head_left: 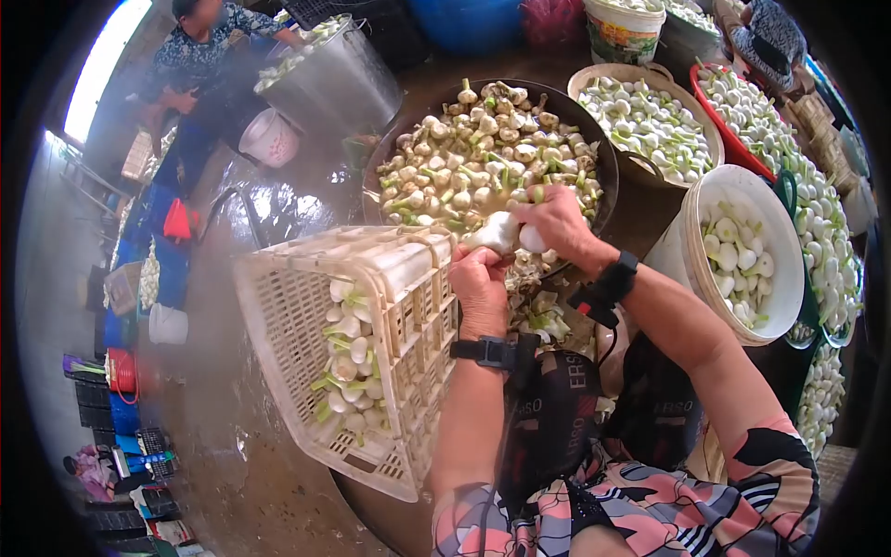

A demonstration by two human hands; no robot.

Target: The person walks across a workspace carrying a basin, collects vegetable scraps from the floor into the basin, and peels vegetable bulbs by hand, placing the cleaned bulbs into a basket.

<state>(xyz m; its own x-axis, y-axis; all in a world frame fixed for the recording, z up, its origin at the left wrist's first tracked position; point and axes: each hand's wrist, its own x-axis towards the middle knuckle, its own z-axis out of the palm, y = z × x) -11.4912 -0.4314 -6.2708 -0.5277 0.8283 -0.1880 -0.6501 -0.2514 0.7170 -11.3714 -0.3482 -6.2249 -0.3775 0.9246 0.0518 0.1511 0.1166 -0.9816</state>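
Observation:
Over the near edge of a wide round tub of unpeeled garlic bulbs (483, 158), my two hands are close together. My left hand (480, 288) is closed, its fingers pinching a white piece (497, 232) that looks like garlic skin or part of a bulb. Higher and to the right, my right hand (559, 227) is wrapped round a smooth white garlic bulb (532, 239), with a green stem end showing above the fingers. Loose skins and stem scraps (546, 317) lie below my hands. Both wrists wear black straps.
A tilted cream plastic crate (380, 278) with peeled garlic stands left of my hands. To the right is a white bucket (691, 251) of peeled bulbs. A handled basin (654, 172) and red tub (733, 139) hold more garlic. A co-worker (209, 56) is at the upper left.

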